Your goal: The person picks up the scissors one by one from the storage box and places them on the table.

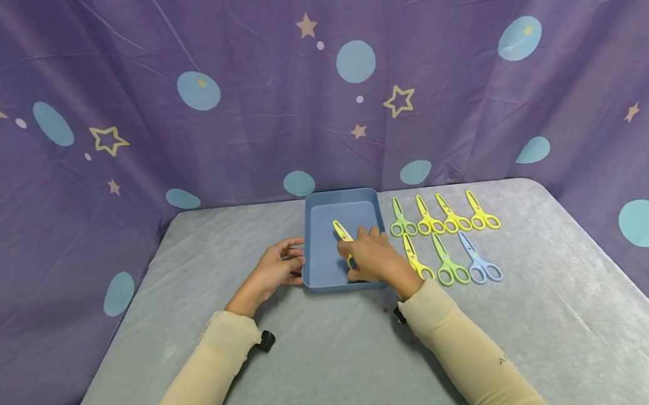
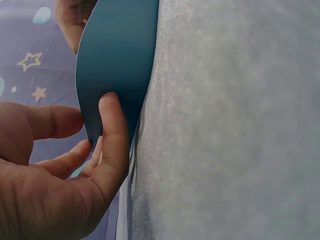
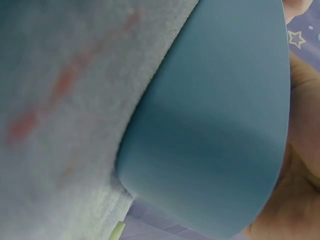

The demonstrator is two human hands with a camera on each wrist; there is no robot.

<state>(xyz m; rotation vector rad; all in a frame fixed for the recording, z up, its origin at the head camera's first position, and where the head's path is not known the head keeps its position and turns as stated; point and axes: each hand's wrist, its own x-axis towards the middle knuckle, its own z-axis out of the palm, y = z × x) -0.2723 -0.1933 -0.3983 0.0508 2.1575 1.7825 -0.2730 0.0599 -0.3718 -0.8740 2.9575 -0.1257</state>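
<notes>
My right hand point(image 1: 372, 254) is over the blue tray point(image 1: 317, 244) and grips a pair of yellow scissors point(image 1: 341, 231). The scissors' blades point away from me, and the hand covers most of their handles. In the right wrist view the tray's outer wall point(image 3: 210, 120) hides the scissors and most of that hand point(image 3: 305, 125). My left hand point(image 1: 275, 268) is at the tray's left side. Its fingertips touch the outer wall and rim in the left wrist view, where the left hand point(image 2: 60, 195) shows with loosely bent fingers.
Right of the tray, two rows of scissors lie on the grey cloth-covered table point(image 1: 336, 365). Among them are yellow scissors point(image 1: 474, 211), green scissors point(image 1: 447, 263) and blue scissors point(image 1: 478, 259). A purple patterned curtain point(image 1: 272, 106) hangs behind the table.
</notes>
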